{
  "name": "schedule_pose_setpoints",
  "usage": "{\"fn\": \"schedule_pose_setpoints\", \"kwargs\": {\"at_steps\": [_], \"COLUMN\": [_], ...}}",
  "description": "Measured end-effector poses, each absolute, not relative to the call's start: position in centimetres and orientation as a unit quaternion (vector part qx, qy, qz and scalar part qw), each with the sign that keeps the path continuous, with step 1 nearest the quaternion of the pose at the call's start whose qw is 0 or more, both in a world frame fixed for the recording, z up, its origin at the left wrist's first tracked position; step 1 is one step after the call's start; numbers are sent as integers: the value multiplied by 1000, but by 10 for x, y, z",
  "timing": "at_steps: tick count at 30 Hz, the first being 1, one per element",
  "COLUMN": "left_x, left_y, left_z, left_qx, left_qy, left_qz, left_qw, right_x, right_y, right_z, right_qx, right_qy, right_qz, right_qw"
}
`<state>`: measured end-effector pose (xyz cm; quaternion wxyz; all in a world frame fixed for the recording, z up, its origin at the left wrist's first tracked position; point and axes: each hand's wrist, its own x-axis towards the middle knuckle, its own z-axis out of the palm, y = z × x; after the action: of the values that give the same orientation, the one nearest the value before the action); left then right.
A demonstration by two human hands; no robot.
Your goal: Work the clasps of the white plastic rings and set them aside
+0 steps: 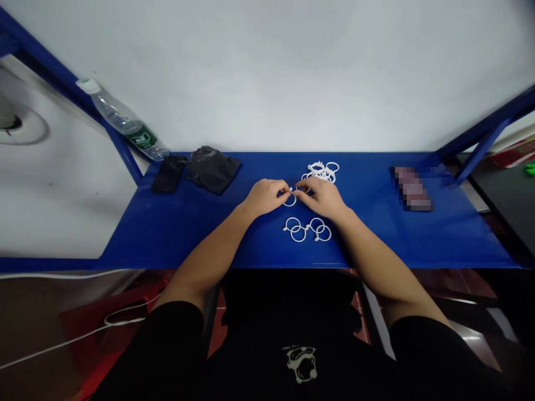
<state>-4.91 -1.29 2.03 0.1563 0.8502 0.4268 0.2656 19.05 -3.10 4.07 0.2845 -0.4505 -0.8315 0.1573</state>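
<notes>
My left hand (266,196) and my right hand (322,197) meet at the middle of the blue table (175,228). Both pinch one white plastic ring (290,199) between their fingertips, just above the tabletop. Closer to me lies a row of several linked white rings (308,229). A loose pile of more white rings (322,171) sits just beyond my right hand.
A plastic water bottle (123,121) leans at the back left against the blue frame. Next to it lie a black phone (168,174) and a crumpled black bag (212,168). A blurred-out flat object (411,188) rests on the right side. A white wall stands behind.
</notes>
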Motion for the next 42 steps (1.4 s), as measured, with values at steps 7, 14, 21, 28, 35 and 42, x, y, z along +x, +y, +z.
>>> {"fn": "schedule_pose_setpoints", "kwargs": {"at_steps": [7,14,21,28,35,42], "left_x": [-39,-37,-33,-30,-38,-33], "left_y": [-19,-18,-21,-24,-22,-35], "left_z": [12,8,8,10,17,17], "left_qx": [874,869,882,887,880,935], "left_qy": [343,287,295,285,303,257], "left_qz": [341,403,367,363,358,174], "left_qw": [50,-23,-5,5,74,172], "right_x": [189,192,189,191,214,236], "right_y": [-30,-27,-30,-29,-22,-3], "right_z": [37,34,31,32,42,40], "right_qx": [-403,-375,-385,-399,-521,-601], "right_qy": [-843,-836,-817,-804,-724,-680], "right_qz": [202,224,231,228,101,63], "right_qw": [292,332,361,378,440,416]}}
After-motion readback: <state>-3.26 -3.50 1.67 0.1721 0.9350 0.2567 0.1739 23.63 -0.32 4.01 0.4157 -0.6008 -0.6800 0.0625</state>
